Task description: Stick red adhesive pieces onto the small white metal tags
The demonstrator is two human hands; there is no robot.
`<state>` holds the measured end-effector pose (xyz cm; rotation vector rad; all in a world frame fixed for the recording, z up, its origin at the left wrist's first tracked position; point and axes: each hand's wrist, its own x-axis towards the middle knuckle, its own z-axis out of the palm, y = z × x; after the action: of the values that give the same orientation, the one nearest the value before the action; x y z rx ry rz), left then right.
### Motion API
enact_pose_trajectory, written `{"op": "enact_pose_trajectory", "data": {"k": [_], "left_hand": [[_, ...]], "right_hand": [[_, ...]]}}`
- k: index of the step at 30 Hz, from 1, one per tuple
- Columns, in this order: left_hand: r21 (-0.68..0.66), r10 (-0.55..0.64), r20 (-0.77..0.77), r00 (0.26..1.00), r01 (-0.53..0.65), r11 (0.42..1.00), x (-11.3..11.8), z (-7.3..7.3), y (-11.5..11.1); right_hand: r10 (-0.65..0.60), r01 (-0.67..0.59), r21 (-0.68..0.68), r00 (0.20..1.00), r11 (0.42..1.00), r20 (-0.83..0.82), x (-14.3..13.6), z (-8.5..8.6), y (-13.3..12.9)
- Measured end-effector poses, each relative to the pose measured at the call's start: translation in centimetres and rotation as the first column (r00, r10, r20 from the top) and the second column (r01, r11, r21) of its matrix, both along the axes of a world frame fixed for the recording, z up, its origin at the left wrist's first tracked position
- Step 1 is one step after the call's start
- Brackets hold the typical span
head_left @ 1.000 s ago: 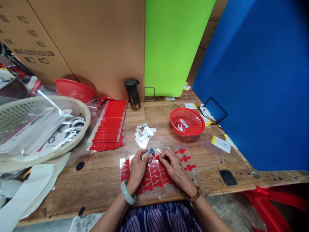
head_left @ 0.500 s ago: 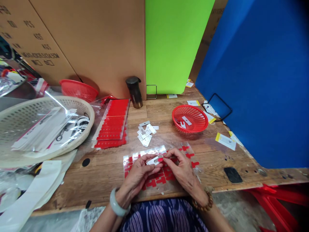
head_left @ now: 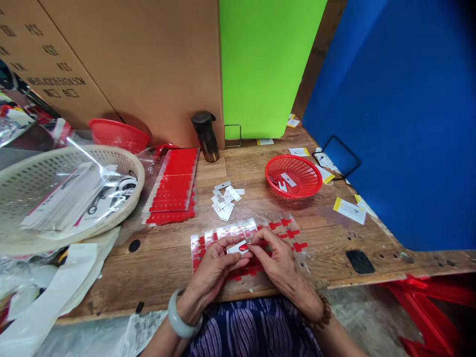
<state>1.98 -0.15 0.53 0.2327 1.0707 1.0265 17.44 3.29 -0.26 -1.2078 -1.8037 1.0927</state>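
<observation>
Between the thumb and fingers of my left hand [head_left: 210, 263] is a small silver-white notched plate [head_left: 233, 247]. My right hand [head_left: 280, 265] pinches at the plate's right end, and its fingertips partly hide that end. Red material [head_left: 243, 247] shows at the notch there; I cannot tell whether it is stuck down. Under both hands lies a clear sheet with red T-shaped stickers [head_left: 292, 233]. Beyond it is a loose pile of similar plates [head_left: 224, 210]. A red plastic basket [head_left: 310, 171] to the right holds a few more.
Stacked red sticker sheets [head_left: 174, 183] lie left of the pile, beside a dark tumbler [head_left: 207, 139]. A large cream basket [head_left: 136, 198] with printed cards fills the left. Cardboard [head_left: 148, 64], a green panel [head_left: 267, 64] and a blue panel [head_left: 401, 124] stand behind.
The red material at the plate's right end now shows along the notch, with my right fingertips slightly shifted. The view has tilted a little; both hands stay around the plate.
</observation>
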Motion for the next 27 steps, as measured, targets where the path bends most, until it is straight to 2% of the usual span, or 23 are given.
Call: {"op": "enact_pose_trajectory", "data": {"k": [11, 27], "left_hand": [[0.021, -0.002, -0.015, 1.000, 0.002, 1.000, 0.38, 0.36, 0.13], [0.031, -0.020, 0.001, 1.000, 0.020, 0.999, 0.10, -0.22, 0.29]], "right_hand": [[0.014, -0.016, -0.048, 0.999, 0.999, -0.034, 0.02, -0.25, 0.06], [0.006, -0.006, -0.032, 1.000, 0.999, -0.031, 0.06, -0.40, 0.26]]}}
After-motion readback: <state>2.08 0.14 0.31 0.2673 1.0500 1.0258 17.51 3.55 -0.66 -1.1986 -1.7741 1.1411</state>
